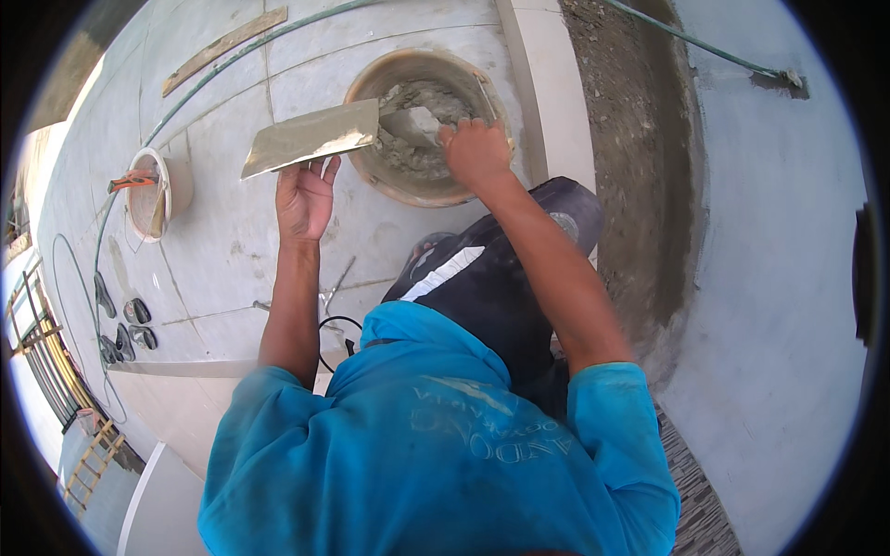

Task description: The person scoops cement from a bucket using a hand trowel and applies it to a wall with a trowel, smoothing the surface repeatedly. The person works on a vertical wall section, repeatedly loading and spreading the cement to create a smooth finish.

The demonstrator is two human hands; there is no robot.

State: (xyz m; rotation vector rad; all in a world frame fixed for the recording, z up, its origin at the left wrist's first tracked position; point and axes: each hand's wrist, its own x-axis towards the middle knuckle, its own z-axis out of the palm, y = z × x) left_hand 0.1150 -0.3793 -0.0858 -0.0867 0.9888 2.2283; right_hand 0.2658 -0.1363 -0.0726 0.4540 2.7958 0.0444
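Observation:
My left hand (306, 202) is closed around the underside of a rectangular metal plastering trowel (311, 137). The blade is held roughly flat with its shiny face up, its right end at the rim of a round tub (410, 190). Grey wet mortar (408, 165) lies lumpy inside that tub. Over the mortar, my right hand (476, 154) grips a small pointed trowel, whose mortar-smeared blade (411, 126) points left toward the plastering trowel. Its handle is mostly hidden in my fist.
A white bucket (179, 185) with an orange-handled tool (134, 180) across its rim stands left. A green hose (218, 69) runs over the tiles near a wooden board (225, 49). Sandals (139, 311) lie lower left. A low ledge (552, 88) borders a dirt strip (640, 185) at right.

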